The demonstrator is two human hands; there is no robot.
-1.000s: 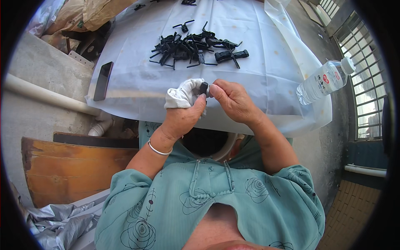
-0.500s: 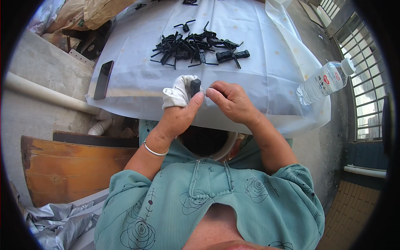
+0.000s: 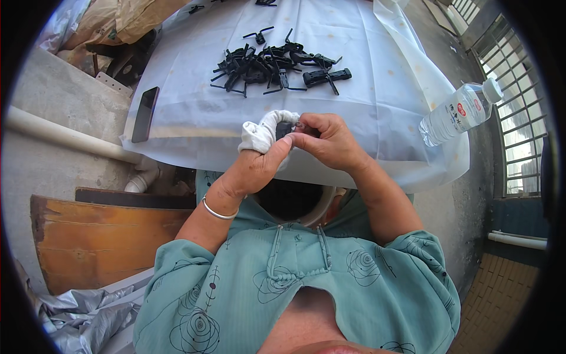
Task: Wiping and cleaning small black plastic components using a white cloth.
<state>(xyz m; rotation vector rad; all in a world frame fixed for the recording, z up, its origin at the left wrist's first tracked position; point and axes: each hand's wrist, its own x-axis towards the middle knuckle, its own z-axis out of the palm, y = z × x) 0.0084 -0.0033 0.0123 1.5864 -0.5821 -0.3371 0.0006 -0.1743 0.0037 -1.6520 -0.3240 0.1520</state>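
Observation:
My left hand (image 3: 257, 169), its fingers covered by white cloth (image 3: 256, 138), grips a small black plastic part (image 3: 283, 129) between the thumb and the cloth. My right hand (image 3: 331, 141) is closed in a pinch at the right end of that part, its thumb close to my left thumb. What sits between the right fingertips is too small and hidden to make out. Both hands are above the near edge of the sheet-covered table. Farther back lies a pile of black plastic clips (image 3: 259, 66) with thin arms sticking out. One longer black clip (image 3: 327, 76) rests at its right.
White plastic sheeting (image 3: 377, 127) covers the table. A phone (image 3: 145, 115) lies at its left edge, and a clear water bottle (image 3: 457, 115) at its right. Below the table edge, a round bucket (image 3: 321, 207) with dark contents stands between my knees. Wooden boards (image 3: 112, 239) lean at the left.
My right hand has moved left and its fingers now meet the end of the black part. My left hand has shifted slightly right, with the part tilted and more covered.

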